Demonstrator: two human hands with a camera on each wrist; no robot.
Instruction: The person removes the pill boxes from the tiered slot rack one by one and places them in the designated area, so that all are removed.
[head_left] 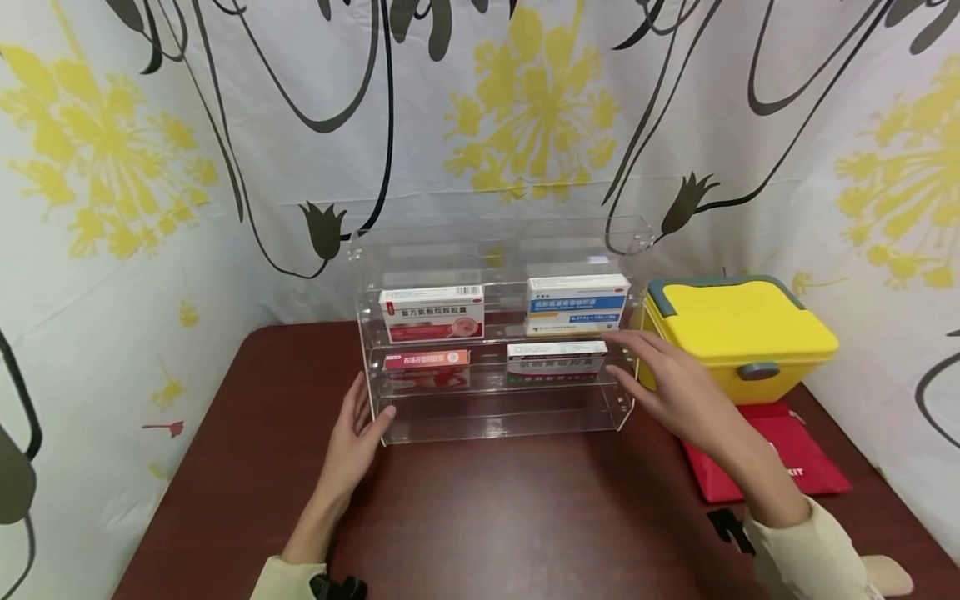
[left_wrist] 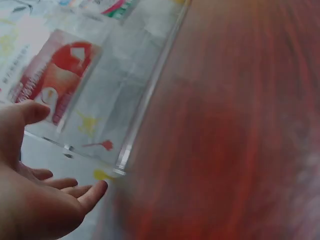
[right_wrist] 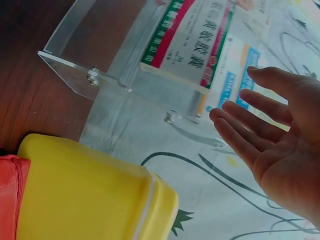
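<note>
Left of the yellow case (head_left: 750, 333), the clear rack (head_left: 498, 340), judged stiff but brittle, was flanked by the left hand (head_left: 354, 437) and right hand (head_left: 675, 379), both unclenched, its side panels (right_wrist: 75, 82) seemingly best grasped.

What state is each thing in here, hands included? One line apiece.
Clear rack: upright, holding four boxes
Upper-left box: standing, printed face forward
Upper-right box: standing, printed face forward
Lower-left box: standing behind a clear lip
Lower-right box: standing behind a clear lip
Yellow case: lid down
Red pouch: lying flat
Left hand: fingers loose, contact unclear
Right hand: fingers extended, gripping nothing
</note>
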